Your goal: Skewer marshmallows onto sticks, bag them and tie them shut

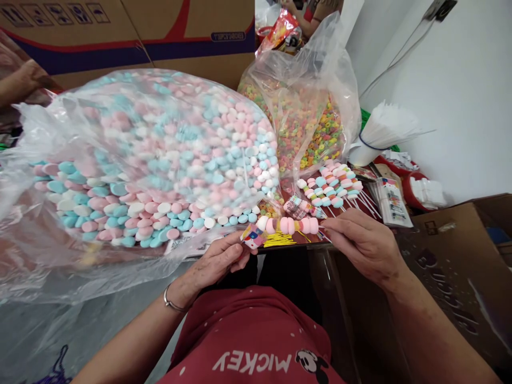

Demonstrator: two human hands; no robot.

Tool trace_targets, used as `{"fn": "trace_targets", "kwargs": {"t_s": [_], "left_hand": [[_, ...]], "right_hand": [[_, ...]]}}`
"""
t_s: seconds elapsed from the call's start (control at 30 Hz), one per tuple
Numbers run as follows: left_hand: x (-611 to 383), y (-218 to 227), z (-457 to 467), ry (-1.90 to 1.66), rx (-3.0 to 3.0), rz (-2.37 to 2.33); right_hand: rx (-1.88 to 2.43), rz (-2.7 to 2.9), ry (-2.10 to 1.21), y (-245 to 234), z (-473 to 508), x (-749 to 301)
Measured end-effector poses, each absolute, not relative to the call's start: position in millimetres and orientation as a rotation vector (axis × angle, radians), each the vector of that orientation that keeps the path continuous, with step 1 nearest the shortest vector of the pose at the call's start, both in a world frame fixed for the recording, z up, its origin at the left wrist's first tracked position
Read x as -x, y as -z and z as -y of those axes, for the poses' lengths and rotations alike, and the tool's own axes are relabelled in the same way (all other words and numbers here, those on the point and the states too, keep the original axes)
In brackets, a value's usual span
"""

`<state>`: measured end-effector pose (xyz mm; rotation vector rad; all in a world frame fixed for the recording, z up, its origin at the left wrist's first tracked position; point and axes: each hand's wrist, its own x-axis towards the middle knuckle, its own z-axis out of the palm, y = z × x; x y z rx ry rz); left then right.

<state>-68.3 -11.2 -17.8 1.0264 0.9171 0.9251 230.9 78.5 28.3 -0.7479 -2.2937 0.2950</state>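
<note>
Illumination: diffuse, moderate | Glare: clear candy bag (172, 154) | Shade: lower-right carton (444, 277) | Blur: bag's left side | Periphery: wide-angle stretch

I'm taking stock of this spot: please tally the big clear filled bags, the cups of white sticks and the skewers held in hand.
Big clear bags: 2 (marshmallow bag, bag of small rings)
Cups of white sticks: 1 (white cup)
Skewers held in hand: 1 (pink-and-white skewer)
Total: 4
</note>
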Motion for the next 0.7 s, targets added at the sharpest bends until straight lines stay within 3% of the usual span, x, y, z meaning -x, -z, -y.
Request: {"fn": "trace_targets", "kwargs": {"t_s": [0.37,0.7], "left_hand": [[70,12,10,-0.756,-1.049,-0.988],[71,-1,6,-0.591,-1.225,-1.068]], "right_hand": [[0.527,2.498,0.149,-40,-87,-235],[0.412,2.576,0.015,-46,-101,-244]]}}
